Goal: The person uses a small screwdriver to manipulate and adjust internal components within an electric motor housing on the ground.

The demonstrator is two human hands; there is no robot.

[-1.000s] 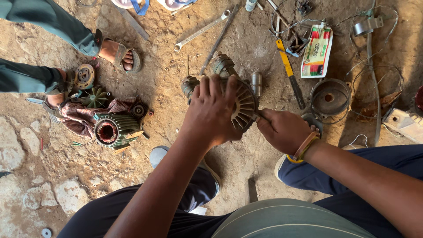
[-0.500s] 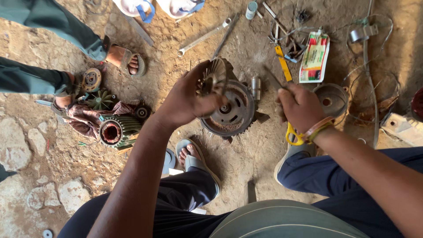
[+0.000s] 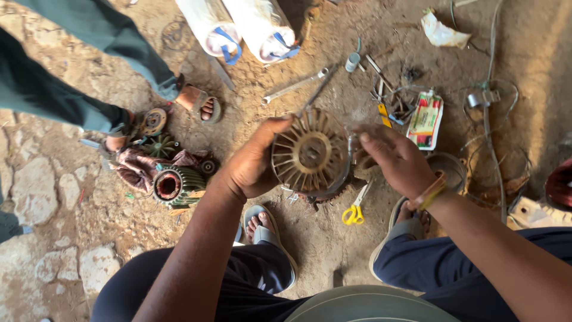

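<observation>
finned rotor (image 3: 311,154) in left hand (image 3: 253,164) (lifted)

Both forearms are bare, with no sleeves in view. The right hand (image 3: 396,158) has a band of orange and yellow strands around its wrist; the left hand (image 3: 253,164) wears nothing. Dark navy trousers cover both legs. Each foot sits in a grey-blue open sandal, toes showing.
</observation>
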